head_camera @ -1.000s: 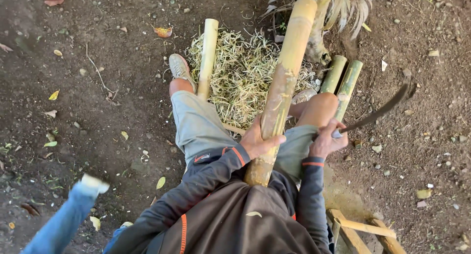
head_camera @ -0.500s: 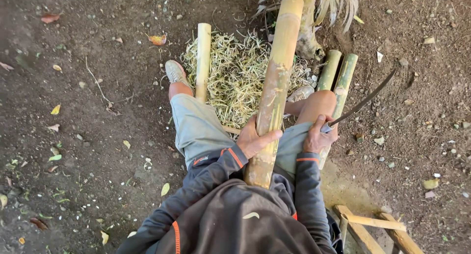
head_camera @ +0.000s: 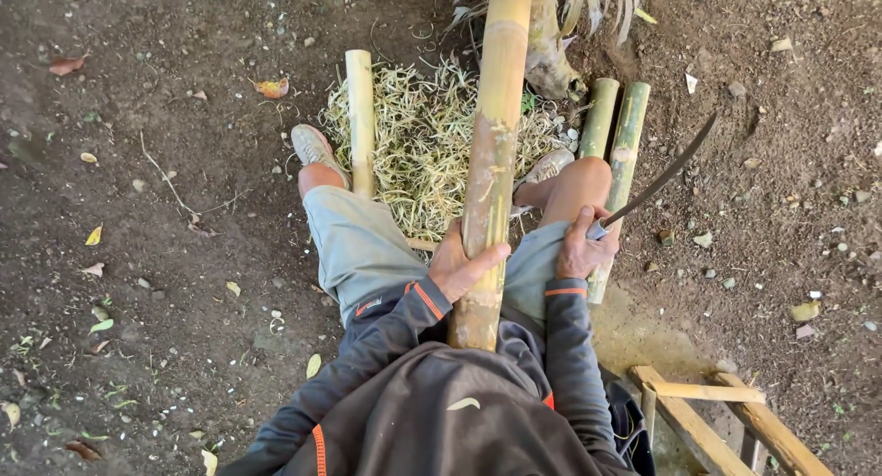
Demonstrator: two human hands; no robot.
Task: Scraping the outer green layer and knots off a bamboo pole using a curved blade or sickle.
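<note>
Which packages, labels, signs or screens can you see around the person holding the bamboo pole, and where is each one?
No packages, signs or screens show.
Small pale emblem: on the back of the person's dark top, curved in shape, off-white; the only mark of that kind.
Elsewhere only bare things: the bamboo pole under the left hand, the curved blade in the right hand, shavings and dirt.

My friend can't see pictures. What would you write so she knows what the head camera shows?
A seated person's left hand grips a thick bamboo pole between their knees, while the right hand holds a curved knife out to the side. Shavings and three thinner bamboo pieces lie on the dirt ground ahead.
</note>
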